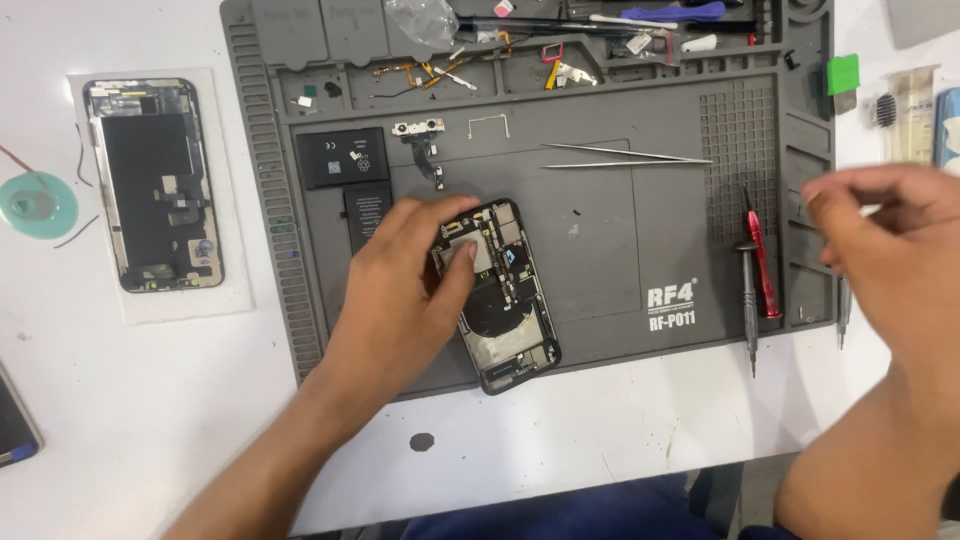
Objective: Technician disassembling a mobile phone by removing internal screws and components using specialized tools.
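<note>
My left hand rests flat on the opened phone chassis, thumb pressed to its upper boards, at the grey repair mat's centre. My right hand hovers blurred, fingertips loosely drawn together, empty, above the red screwdriver. Tweezers lie beyond.

Mat centre right of opened phone bare, open for approach. Tweezers bound it above, screwdrivers to the right. Battery and camera module crowd upper-left.
</note>
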